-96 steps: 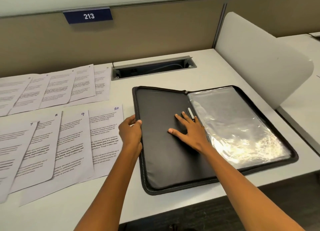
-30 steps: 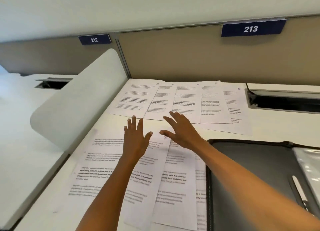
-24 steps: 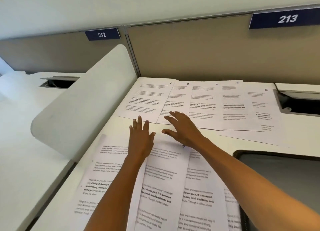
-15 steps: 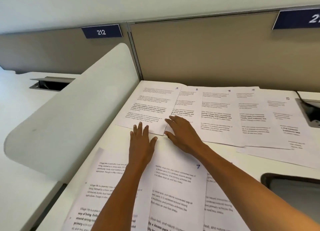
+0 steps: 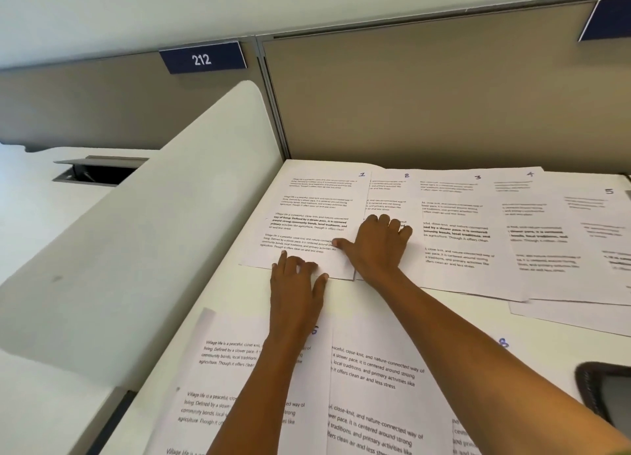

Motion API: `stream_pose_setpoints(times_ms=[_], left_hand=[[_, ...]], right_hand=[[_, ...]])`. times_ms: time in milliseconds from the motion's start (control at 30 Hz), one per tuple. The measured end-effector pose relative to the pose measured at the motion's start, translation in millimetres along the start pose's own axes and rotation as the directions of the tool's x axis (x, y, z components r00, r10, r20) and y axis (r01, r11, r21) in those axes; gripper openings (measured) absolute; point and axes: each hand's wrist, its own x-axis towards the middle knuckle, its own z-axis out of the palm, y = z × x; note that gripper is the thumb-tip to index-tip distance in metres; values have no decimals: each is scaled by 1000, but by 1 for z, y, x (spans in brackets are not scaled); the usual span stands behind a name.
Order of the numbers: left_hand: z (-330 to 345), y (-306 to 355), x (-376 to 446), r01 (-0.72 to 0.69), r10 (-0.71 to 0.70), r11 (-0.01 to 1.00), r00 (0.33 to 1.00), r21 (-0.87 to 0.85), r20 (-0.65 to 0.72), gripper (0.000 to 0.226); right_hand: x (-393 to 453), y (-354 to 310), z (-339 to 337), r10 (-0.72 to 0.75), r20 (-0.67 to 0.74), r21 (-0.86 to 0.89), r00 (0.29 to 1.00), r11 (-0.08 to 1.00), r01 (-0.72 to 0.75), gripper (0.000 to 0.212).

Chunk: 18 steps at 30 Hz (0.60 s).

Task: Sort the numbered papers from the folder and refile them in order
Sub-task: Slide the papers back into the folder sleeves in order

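Both your left hand (image 5: 296,285) and right hand (image 5: 377,246) press spread fingers on sheet 1 (image 5: 307,215); gather onto sheet 2 (image 5: 387,195) next.

The folder (image 5: 606,391) is cut off at the right edge; sheet 5's (image 5: 594,236) text is blurred.

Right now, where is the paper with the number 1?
Paper 1 lies far left in the back row, beside the white divider, under both hands.
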Motion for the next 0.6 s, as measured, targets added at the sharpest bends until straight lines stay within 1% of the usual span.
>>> stream_pose_setpoints(times_ms=[100, 233, 333, 400, 467, 533, 600], left_hand=[[5, -5, 1, -40, 40, 999, 999, -10, -26, 26], [6, -3, 5, -67, 66, 998, 997, -18, -33, 25], [5, -3, 6, -65, 65, 998, 996, -4, -68, 33], [3, -6, 6, -42, 42, 999, 998, 6, -52, 41], [2, -7, 5, -47, 47, 999, 998, 14, -43, 44], [1, -5, 3, -37, 36, 999, 998, -5, -44, 45], [-1, -1, 1, -10, 6, 998, 998, -56, -69, 44]], right_hand=[[2, -3, -3, 64, 46, 50, 997, 997, -66, 65], [8, -6, -8, 159, 115, 170, 981, 969, -177, 51], [10, -4, -6, 201, 152, 244, 968, 941, -234, 48], [12, -2, -5, 224, 165, 317, 961, 910, -266, 44], [13, 0, -5, 222, 151, 449, 963, 853, -267, 32], [11, 1, -9, 199, 118, 609, 973, 760, -229, 17], [8, 4, -18, 206, 65, 712, 976, 676, -190, 11]])
